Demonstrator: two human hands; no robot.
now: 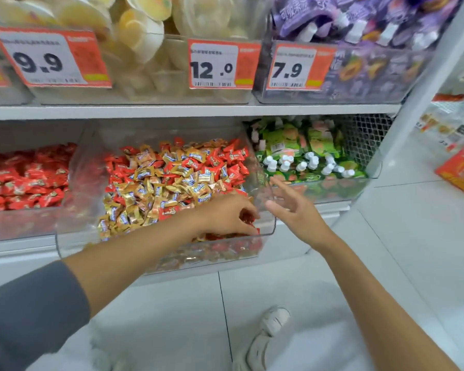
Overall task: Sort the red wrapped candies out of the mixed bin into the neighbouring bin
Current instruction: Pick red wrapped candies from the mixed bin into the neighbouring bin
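The red wrapped candies (225, 162) lie mixed with gold wrapped candies (145, 194) in the clear mixed bin (82, 170) in the middle of the lower shelf. The neighbouring bin (16, 223) to its left holds only red ones. The left hand (225, 215) reaches across into the front right corner of the mixed bin, palm down. Its fingers (243, 206) are curled in around a few red candies at the bin's front wall. Its forearm is bare below a grey sleeve (32, 311). The right hand (295, 207) hovers just beside the bin's right wall with its fingers (280, 186) spread and straight, holding nothing, the arm stretched out from the lower right. To the right of the mixed bin sits a bin of green pouches (306, 145) with white caps. On the upper shelf (145, 111) the orange and white price tags read 9.9 (38, 61), 12.0 (212, 69) and 7.9 (287, 70); their small print is too blurred to read. Below, a white shoe (273, 319) rests on the pale floor (413, 236)
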